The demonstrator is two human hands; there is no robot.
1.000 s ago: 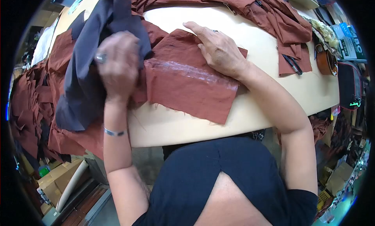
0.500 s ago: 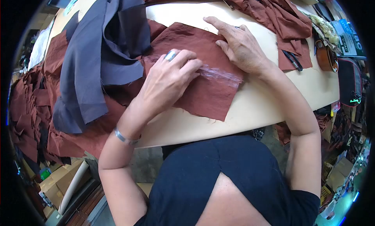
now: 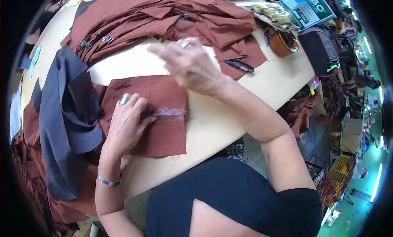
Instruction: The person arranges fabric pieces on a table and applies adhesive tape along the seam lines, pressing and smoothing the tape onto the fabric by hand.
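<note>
Head view: nearest me was the person's dark shirt (image 3: 245, 183), with the cream counter (image 3: 213, 126) just beyond it and a squarish rust panel (image 3: 163, 134) lying flat there, left of the middle. The left forearm, with a silver bracelet (image 3: 109, 181), reached up from the near left. The left hand (image 3: 127, 122) rested back-up on the panel, its fingers curled and drawn together beside a shiny whitish band (image 3: 172, 112); whether they pinched anything, I couldn't tell. Within the last second it had come over from the dark grey cloth (image 3: 65, 138) at left. Then the right hand (image 3: 190, 67) had lifted off the panel's far right part, leaving, I judged, only the left to steady the piece. The right arm bent at the elbow and slanted far and left, fingers stretched leftward, too blurred to show any grip. Farthest lay heaped rust fabric (image 3: 135, 20).
</note>
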